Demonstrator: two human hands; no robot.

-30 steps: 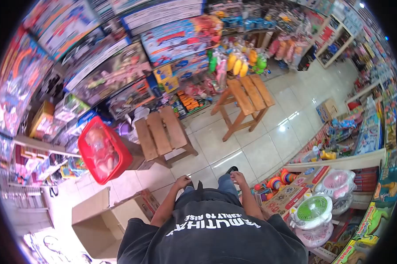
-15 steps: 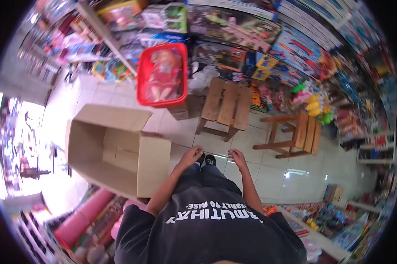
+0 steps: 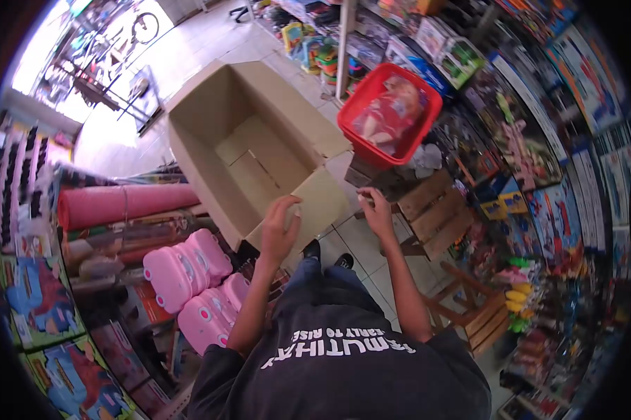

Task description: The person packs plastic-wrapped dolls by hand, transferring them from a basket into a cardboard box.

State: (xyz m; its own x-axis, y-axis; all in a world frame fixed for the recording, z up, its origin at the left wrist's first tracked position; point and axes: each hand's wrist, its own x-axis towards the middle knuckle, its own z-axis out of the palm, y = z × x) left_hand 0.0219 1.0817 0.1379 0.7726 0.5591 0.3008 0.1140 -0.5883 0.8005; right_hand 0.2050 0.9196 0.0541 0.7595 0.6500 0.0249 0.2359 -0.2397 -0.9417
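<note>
A large cardboard box (image 3: pixel 207 157) stands with its top toward me and its flaps folded out, its inside bare down to the bottom seam. My left hand (image 3: pixel 280 227) overlaps the near flap (image 3: pixel 319 199), thumb apart from the fingers and nothing in it. To the right, my right hand (image 3: pixel 376 213) hovers over the floor tiles, fingers loosely bent and apart, also holding nothing. Beyond it is a red plastic bin (image 3: pixel 348 129) with a doll (image 3: pixel 394 115) in clear wrapping lying on top.
Two wooden stools (image 3: pixel 438 213) (image 3: pixel 485 325) stand to my right. Pink cases (image 3: pixel 179 276) and a pink roll (image 3: pixel 130 204) lie left of me. Shelves of boxed toys (image 3: pixel 564 224) line the right side. A bicycle (image 3: pixel 145 28) shows by the bright doorway.
My view has turned left, so the box now lies ahead of me and the bin and stools have shifted right. Both hands have risen, the left one to the box's flap.
</note>
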